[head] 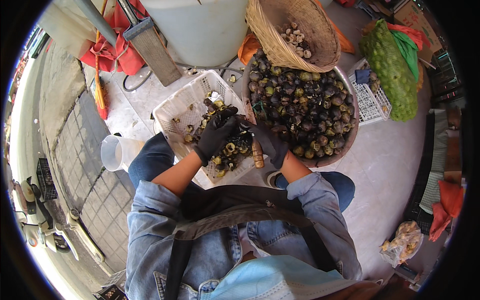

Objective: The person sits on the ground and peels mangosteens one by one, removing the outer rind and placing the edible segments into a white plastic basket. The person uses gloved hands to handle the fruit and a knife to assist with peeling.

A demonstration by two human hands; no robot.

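Both my hands wear dark gloves. My right hand is closed around the wooden handle of a knife, its broad, stained blade pointing away from me. Close beside it, my left hand is curled over a white plastic crate; dark glove against dark husks hides whether it holds anything. Cut green-and-black husks lie in that crate between my knees. To the right stands a wide round basin heaped with dark round fruits that look like walnuts in their husks.
A woven basket with pale, nut-like pieces leans on the basin's far edge. Behind are a large pale tub and a wooden board. A green mesh sack stands right, a translucent bucket left.
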